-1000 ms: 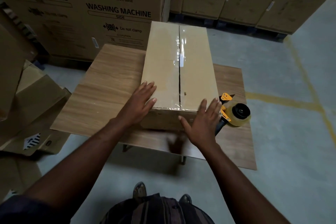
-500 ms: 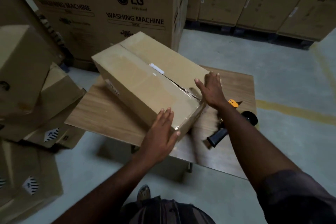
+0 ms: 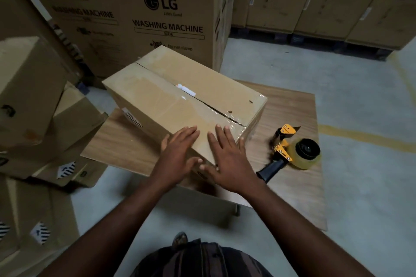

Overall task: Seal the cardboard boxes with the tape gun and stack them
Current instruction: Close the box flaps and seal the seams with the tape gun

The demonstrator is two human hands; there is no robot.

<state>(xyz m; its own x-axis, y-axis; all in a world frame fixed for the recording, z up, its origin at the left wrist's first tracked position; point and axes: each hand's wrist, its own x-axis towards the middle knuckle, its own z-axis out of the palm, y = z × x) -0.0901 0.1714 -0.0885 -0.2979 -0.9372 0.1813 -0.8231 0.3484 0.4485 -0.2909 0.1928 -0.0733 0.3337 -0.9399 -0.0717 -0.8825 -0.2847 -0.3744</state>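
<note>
I see the long brown cardboard box [image 3: 180,101], its top seam covered with clear tape, lying diagonally on the light wooden table [image 3: 290,117], its far end reaching past the table's left edge. The left hand [image 3: 177,153] and right hand [image 3: 227,159] press flat on its near corner, fingers straight, gripping nothing. The yellow-and-black tape gun [image 3: 290,153] lies on the table right of the box, untouched

Right hand [image 3: 227,159] has joined left hand [image 3: 180,153] (flat) on box [image 3: 180,96].
</note>
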